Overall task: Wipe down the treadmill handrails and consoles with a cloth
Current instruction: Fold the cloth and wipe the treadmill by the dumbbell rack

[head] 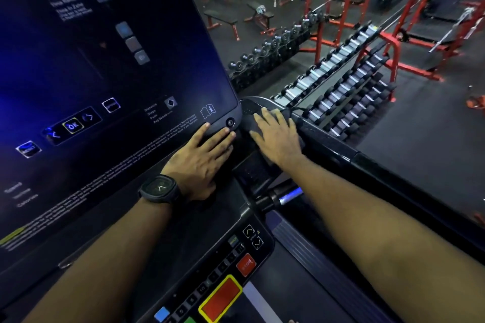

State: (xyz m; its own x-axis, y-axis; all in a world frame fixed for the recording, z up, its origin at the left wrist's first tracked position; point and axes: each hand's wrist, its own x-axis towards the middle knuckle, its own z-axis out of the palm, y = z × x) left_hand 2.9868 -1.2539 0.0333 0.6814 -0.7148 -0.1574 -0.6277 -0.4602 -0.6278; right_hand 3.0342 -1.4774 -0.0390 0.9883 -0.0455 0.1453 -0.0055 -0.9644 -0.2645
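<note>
- Pressing the left hand (202,155) flat on the lower right corner of the console (105,81), with fingers straight and a little spread, holding nothing.
- Wearing a black watch (160,189) on the left wrist.
- Laying the right hand (277,136) palm down on a dark cloth (282,113), with fingers straight on top of it and not curled round it.
- Cloth lying on the black top where the handrail (341,149) begins, just beside the console corner. Mostly hidden under the hand, with only a grey edge seen at the fingertips.
- Both hands near each other but not touching.
- Below the arms, a keypad panel (231,257) with a red button (221,296) in a yellow frame.
- Behind the treadmill, dumbbell racks (349,86) with red frames, and benches (223,21) on the dark floor.
</note>
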